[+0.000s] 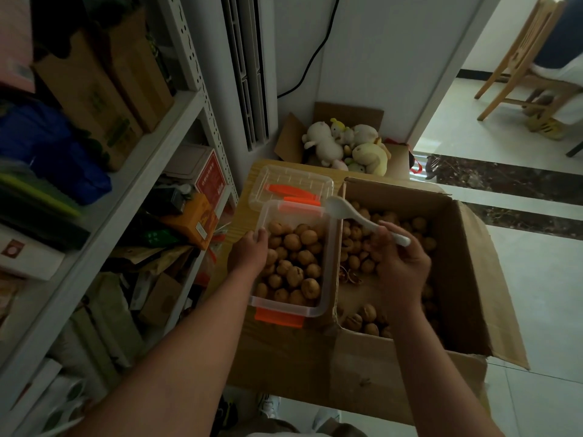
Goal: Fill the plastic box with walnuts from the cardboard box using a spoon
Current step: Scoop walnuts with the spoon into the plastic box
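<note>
A clear plastic box (321, 310) with orange latches sits on a wooden surface and holds a heap of walnuts (295, 263). My left hand (250, 252) grips the box's left rim. To its right stands an open cardboard box (463, 279) with walnuts (359, 247) spread over its bottom. My right hand (402, 263) hovers above the cardboard box and pinches the handle of a white plastic spoon (350, 212). The spoon's bowl looks empty and points toward the far right corner of the plastic box.
The clear lid (293, 181) with orange clips lies just behind the plastic box. Behind that is a cardboard box of plush toys (347, 145). A metal shelf (132, 159) crammed with cartons runs along the left. A wooden chair (517, 58) stands far right.
</note>
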The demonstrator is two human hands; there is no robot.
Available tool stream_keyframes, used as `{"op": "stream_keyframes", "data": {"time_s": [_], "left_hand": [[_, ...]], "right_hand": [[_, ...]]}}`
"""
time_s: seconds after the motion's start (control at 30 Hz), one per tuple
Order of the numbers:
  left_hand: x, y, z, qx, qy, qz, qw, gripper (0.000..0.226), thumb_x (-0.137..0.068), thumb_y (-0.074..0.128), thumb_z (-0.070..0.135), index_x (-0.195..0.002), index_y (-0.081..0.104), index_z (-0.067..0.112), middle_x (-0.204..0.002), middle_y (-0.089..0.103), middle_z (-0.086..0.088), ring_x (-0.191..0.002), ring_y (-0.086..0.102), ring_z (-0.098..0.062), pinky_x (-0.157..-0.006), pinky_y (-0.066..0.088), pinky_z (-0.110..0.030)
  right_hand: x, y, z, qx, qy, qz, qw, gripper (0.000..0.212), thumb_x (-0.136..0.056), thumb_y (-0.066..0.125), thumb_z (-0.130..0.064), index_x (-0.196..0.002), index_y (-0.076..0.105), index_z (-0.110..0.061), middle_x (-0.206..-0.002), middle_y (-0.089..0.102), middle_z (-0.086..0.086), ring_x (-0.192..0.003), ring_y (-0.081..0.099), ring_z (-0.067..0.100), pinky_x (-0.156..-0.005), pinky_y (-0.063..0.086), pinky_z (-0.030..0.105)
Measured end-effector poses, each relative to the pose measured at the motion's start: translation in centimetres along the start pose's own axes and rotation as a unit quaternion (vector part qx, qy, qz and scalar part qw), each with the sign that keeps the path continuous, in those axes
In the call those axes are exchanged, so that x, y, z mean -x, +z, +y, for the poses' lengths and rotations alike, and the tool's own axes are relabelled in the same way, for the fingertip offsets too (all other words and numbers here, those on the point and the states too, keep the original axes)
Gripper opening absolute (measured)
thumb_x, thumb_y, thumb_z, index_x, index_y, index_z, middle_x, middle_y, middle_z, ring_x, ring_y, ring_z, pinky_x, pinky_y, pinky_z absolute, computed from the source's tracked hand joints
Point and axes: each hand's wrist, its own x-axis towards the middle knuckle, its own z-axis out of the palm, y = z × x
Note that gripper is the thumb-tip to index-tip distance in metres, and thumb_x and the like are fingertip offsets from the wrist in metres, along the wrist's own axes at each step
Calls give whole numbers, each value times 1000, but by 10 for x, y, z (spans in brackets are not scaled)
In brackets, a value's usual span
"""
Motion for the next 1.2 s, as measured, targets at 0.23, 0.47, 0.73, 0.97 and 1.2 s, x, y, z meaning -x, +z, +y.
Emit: {"op": "stream_keyframes", "data": {"time_s": [0.23,0.47,0.73,0.97,1.2], "left_hand": [[-1,0,1,5,-2,-3,1000,56,-99,27,49,-126,55,9,-124,58,-14,-112,54,-32,-80,38,-33],[0,1,1,-6,3,3,1000,56,-100,26,49,-129,54,10,-127,57,-13,-115,53,-31,-81,38,-34],[-2,2,-2,-15,7,4,1000,58,-99,24,50,-127,55,10,-124,59,-14,-111,55,-31,-80,39,-35],[-1,2,-2,-15,9,5,1000,57,-99,24,49,-126,55,10,-123,59,-15,-111,55,-31,-78,38,-34],[-2,3,-3,-7,7,4,1000,57,-98,24,51,-123,57,11,-119,61,-13,-107,57,-29,-79,41,-34]], "right_hand": [[-13,-67,39,220,0,75,973,20,-91,60,-24,-106,68,-13,-99,68,11,-92,64,24,-73,50,32],[-7,-77,52,331,39,47,942,16,-89,59,-7,-99,69,1,-87,62,21,-75,50,19,-60,32,24],[0,-78,52,138,293,154,933,23,-93,57,-23,-105,62,-5,-83,63,7,-65,59,10,-56,45,21],[0,-77,56,63,354,159,920,21,-93,58,-23,-105,63,-7,-77,63,5,-68,62,13,-71,53,29],[-3,-78,31,12,286,162,944,19,-92,58,-28,-102,62,-12,-75,58,2,-63,54,10,-58,46,24]]}}
